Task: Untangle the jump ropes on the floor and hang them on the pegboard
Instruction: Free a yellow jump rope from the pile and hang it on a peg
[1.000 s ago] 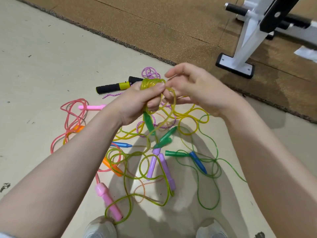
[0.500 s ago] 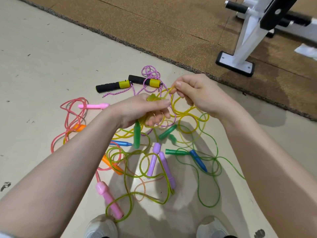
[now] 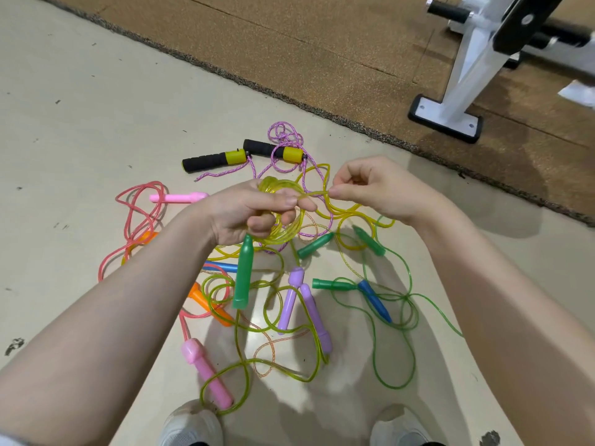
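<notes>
Both hands work above the tangle. Left hand (image 3: 254, 210) is curled round a coil of yellow rope (image 3: 283, 233), with a green handle (image 3: 243, 275) hanging from it. Right hand (image 3: 376, 188) pinches a strand of the same yellow rope between thumb and fingertip; the strand runs taut between the two hands.

Nearest: two shoes (image 3: 190, 424) at the bottom edge, right beside the lowest loop. A pink handle (image 3: 206, 373) lies just in front of the left shoe. Risk: a step would likely snag that loop and drag the pile tighter.

Middle: purple handles (image 3: 301, 304), a blue handle (image 3: 373, 299), an orange handle (image 3: 206, 305) and green rope (image 3: 396, 333) lie crossed on the floor (image 3: 80, 130). The yellow rope threads among them. Risk: pulling the strand hard may cinch a knot or lift neighbouring ropes with it.

Far: black-and-yellow handles (image 3: 225, 158) with a purple cord (image 3: 283, 136), near the mat edge (image 3: 289, 98). Bare floor to the left offers room to lay out freed rope. A white frame foot (image 3: 446, 119) stands on the mat, well apart. No pegboard is in view.
</notes>
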Motion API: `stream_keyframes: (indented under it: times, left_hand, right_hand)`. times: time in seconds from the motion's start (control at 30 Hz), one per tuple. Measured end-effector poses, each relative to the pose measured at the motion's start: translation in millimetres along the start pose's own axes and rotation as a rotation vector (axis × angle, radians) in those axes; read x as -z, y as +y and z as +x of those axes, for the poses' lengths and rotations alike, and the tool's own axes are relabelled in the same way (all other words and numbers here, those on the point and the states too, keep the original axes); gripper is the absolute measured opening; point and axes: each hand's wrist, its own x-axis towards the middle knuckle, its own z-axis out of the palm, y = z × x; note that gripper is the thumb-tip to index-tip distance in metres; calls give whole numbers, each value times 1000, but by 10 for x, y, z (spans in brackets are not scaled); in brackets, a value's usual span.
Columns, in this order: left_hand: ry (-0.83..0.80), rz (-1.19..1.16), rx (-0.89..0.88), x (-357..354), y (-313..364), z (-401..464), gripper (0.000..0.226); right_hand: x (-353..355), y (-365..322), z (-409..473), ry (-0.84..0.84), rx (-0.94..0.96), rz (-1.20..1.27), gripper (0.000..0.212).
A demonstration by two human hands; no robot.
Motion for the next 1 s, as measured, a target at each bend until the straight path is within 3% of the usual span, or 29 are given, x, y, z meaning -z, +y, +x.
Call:
stream_keyframes:
  times: [0.23,0.33,0.4,0.57,0.7,0.8,0.9,1.0]
  left_hand:
    - [-8,124,33,-22,-25,37,62]
    - [-38,162,64,-27,-36,46,64]
    - [-50,160,72,-24,-39,55,64]
    - [-95,202,105,-27,-38,65,63]
    - [-266,265,190,-119,-67,87,58]
    - [-329,52,17,-171,-78,107,40]
    - [-197,-298,-252,-162,31,92,32]
    - [190,-455,-399,38,88,123,30]
  right_hand:
    - [48,-84,-23,-55,-72,162,43]
    - [128,-138,-43,-155,-8,77,18]
    - [180,-148,-50,-216,7,46,16]
    - [156,-132,-10,-110,-20,-55,20]
    - [-43,-123,68,28,55,-6,22]
    - [-213,-33,119,106,77,64,17]
    - [-316,131,96,-45,-33,20,12]
    - [-317,88,-53,-463,-266,-80,17]
